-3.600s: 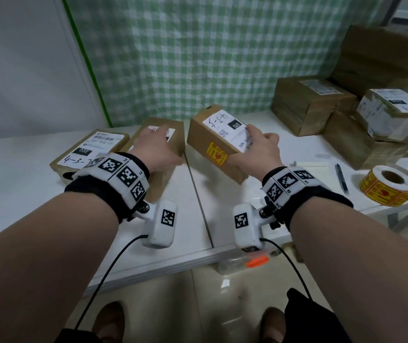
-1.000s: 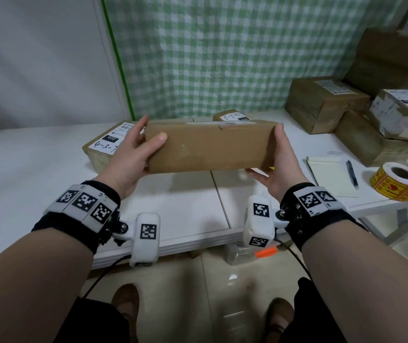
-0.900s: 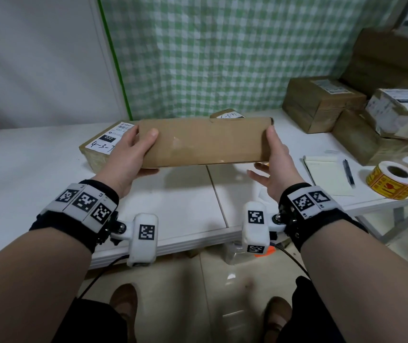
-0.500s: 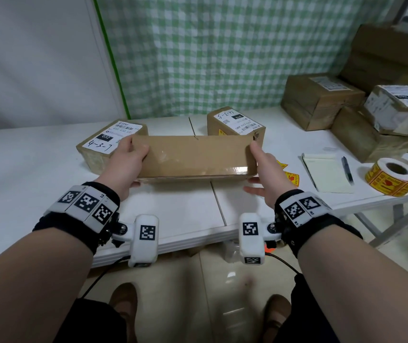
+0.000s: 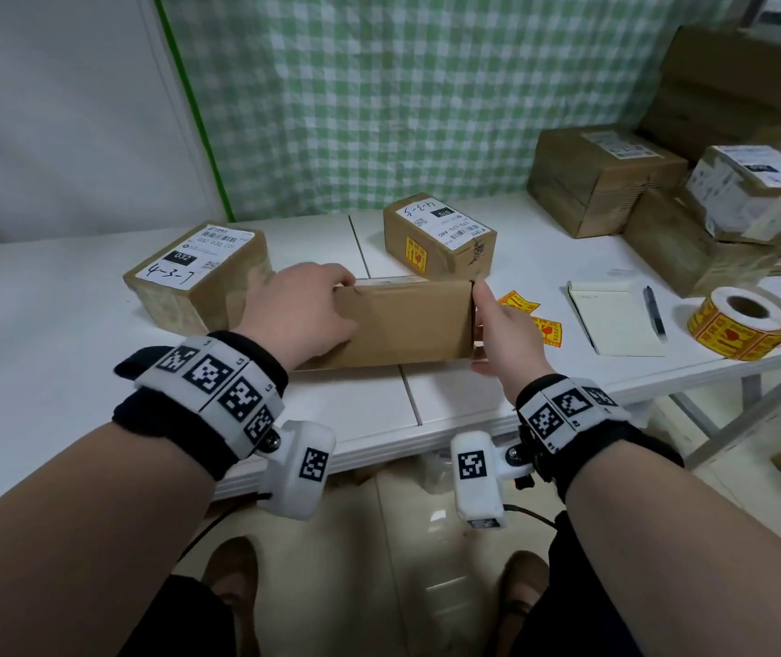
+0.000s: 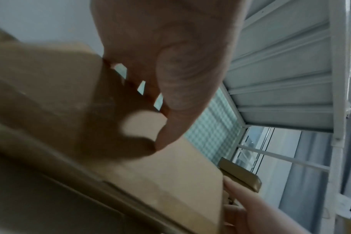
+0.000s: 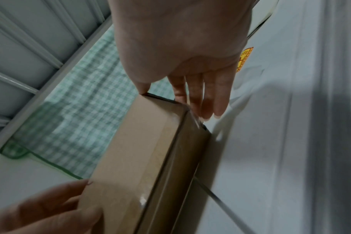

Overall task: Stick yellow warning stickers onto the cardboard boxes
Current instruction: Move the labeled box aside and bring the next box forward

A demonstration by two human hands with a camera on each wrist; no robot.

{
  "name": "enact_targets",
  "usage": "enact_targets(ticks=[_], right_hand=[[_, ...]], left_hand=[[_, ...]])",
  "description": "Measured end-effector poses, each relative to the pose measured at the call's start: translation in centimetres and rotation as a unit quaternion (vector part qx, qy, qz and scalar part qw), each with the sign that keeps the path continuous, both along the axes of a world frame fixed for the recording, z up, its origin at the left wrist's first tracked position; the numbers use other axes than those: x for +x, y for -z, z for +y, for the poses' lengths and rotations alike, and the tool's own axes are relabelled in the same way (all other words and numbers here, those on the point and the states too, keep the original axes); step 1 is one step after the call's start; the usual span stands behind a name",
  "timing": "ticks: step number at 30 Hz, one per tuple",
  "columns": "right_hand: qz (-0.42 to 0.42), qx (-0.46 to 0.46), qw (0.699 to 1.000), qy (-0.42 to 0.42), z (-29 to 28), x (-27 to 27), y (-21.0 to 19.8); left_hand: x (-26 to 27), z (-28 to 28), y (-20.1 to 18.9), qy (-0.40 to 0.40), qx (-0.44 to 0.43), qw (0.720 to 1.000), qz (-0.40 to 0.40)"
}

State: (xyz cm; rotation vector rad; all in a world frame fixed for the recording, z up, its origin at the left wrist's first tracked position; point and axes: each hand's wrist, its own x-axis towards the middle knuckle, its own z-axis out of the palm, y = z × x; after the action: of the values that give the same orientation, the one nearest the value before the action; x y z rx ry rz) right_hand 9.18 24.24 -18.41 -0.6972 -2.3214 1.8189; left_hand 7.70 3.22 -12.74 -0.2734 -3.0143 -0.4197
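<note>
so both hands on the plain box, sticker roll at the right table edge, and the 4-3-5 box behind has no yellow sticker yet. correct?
Not quite: the 4-3-5 box already carries a yellow sticker on its front face, as the head view shows. The rest holds: left hand and right hand on the plain box, sticker roll at the right edge.

three cardboard boxes stand clear of the pile: a left box toward the table's left end, a plain box near the front edge, and a back box behind it. the pile at the back right corner shows at least four more; the full number cannot be told. two loose stickers lie on the table and one stuck sticker is on the back box. near the right edge are one sticker roll, one notepad and one pen. two hands are in view, the left hand and the right hand.
</note>
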Motion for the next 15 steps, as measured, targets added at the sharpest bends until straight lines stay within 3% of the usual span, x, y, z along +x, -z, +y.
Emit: enact_targets(ticks=[4, 7, 10, 15], right_hand=[[0.006, -0.010, 1.000, 0.023, 1.5, -0.2, 0.3], [0.023, 0.105, 0.992, 0.071, 3.8, -0.7, 0.8], [-0.034, 0.217, 0.972, 0.085, 6.1, -1.1, 1.4], [-0.113, 0.265, 0.956, 0.059, 8.1, -2.5, 1.9]], left_hand=[[-0.1, 1.6, 0.5, 0.042, -0.005, 0.998, -0.046], [-0.2, 2.7, 1.5, 0.069, -0.016, 0.996, -0.061], [-0.7, 3.5, 2.1, 0.066, -0.024, 0.996, -0.059], [-1.4, 5.3, 2.5, 0.032, -0.042, 0.994, -0.095]])
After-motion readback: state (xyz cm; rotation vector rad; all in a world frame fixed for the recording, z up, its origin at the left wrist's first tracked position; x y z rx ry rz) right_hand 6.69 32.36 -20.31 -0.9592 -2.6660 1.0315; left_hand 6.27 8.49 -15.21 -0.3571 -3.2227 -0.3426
